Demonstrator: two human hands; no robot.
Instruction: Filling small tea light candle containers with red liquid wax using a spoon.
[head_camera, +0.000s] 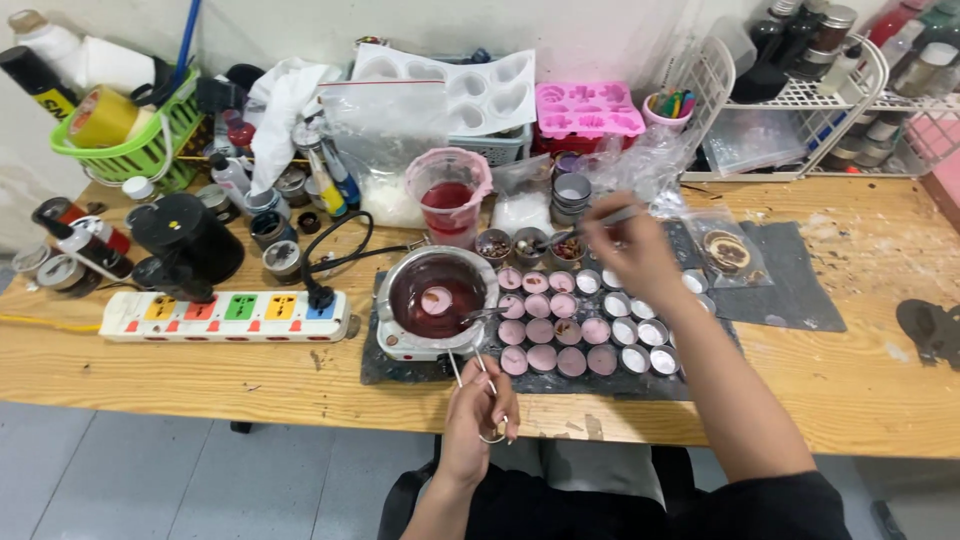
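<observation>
Two hands at work: left hand (480, 405) pinched shut on tongs (472, 352) steadying the pot (437, 297) of red wax, right hand (630, 250) gripping a thin stick (598, 220) over small cups (585, 320) on the surface (200, 375).

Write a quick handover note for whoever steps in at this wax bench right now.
Left hand holds the wire handle of the melting pot, which sits on its hot plate with dark red liquid. Right hand holds a thin tool over the small bowls. Tin cups on the mat: the left ones are filled pink, those on the right side are empty and left to fill.
</observation>
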